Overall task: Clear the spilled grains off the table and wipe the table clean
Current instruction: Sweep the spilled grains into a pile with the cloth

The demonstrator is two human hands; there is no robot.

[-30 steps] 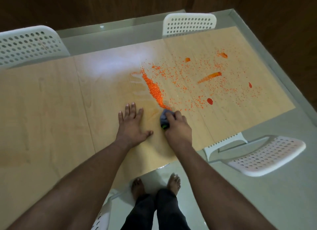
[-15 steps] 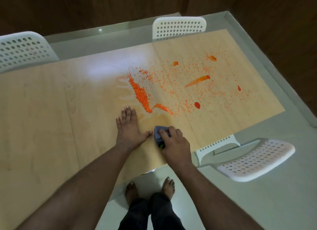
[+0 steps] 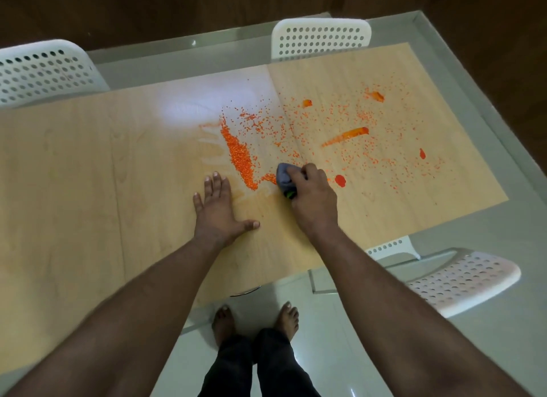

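Grains (image 3: 239, 156) everywhere on this table (image 3: 88, 165) — small orange ones, with the thickest bit swept into a long ridge running diagonally just ahead of the left hand (image 3: 217, 211), and a short tail of them curling off its near end toward the cloth (image 3: 285, 177). The rest is scattered loose across the right half of the tabletop, plus a few wet-looking orange-red blobs and one long smear (image 3: 346, 136) out among them.

Right hand (image 3: 313, 196) has its fingers curled round a bunched-up grey cloth with a bit of green poking out at the bottom, pressing it down on the wood right at the end of that grain tail. Left hand is just lying flat on the table — fingers straight and together, thumb stuck out to the side, not holding anything. There's a faint damp streaky patch on the wood between the two hands and beside the ridge.

White perforated chairs sit around it: two at the far side (image 3: 321, 39), one at the right (image 3: 461, 281).
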